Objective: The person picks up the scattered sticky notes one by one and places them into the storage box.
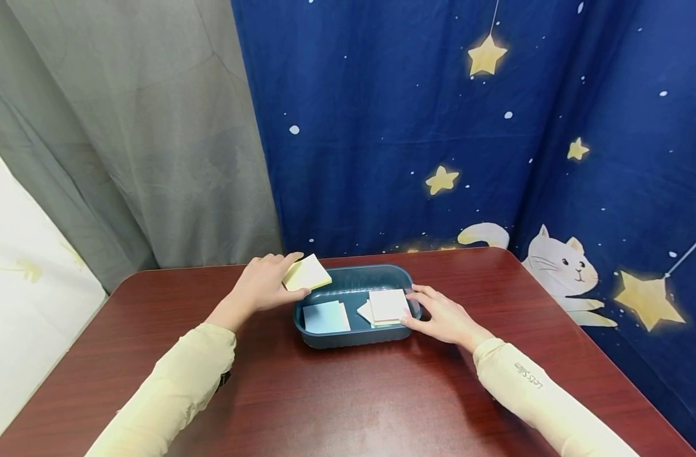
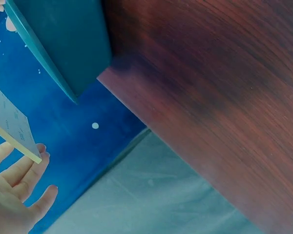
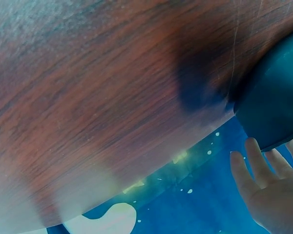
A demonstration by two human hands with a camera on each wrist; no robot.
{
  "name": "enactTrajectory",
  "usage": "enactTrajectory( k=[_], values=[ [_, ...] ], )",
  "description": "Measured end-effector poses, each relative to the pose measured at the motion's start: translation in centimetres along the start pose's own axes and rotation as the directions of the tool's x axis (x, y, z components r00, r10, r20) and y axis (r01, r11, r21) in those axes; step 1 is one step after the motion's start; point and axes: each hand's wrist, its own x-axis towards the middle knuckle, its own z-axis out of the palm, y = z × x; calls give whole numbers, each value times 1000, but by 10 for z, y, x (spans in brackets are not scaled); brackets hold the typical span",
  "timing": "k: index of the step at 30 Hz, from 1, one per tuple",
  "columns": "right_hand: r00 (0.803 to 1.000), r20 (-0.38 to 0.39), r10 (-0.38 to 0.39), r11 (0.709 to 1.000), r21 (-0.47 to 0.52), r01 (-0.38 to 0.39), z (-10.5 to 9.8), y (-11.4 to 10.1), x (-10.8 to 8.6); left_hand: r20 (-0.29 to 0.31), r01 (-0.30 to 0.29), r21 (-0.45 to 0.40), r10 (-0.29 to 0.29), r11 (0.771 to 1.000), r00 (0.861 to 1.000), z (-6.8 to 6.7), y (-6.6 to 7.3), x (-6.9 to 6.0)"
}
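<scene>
My left hand [image 1: 266, 281] holds a yellow sticky note pad [image 1: 308, 273] by its edges, above the left back rim of a dark teal plastic bin [image 1: 354, 339]. In the left wrist view, the pad [image 2: 12, 122] shows a printed underside. My right hand [image 1: 442, 315] is at the bin's right end, thumb and fingers at two corners of a white note pad [image 1: 389, 306], which they seem to pinch. In the right wrist view, several fingers [image 3: 256, 163] lie near the bin's rim, and the thumb cannot be made out.
Light blue notes [image 1: 326, 317] lie at the left inside the bin, with a white sheet edge beneath. More pale notes [image 1: 365, 311] show under the white pad. The bin stands near the back edge of a reddish-brown table [image 1: 348, 406]; grey and blue curtains [image 1: 382, 127] hang behind.
</scene>
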Motion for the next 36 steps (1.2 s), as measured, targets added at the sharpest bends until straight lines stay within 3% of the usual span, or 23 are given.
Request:
enactTrajectory(
  k=[25,36],
  values=[
    [1000,2,3,1000,6,-3,1,1,0,122,-82,9,81,997,989,35,17,11],
    [1000,2,9,1000,26,-9,2,1,-1,265,-75,-33,82,997,961,50,19,12]
  ],
)
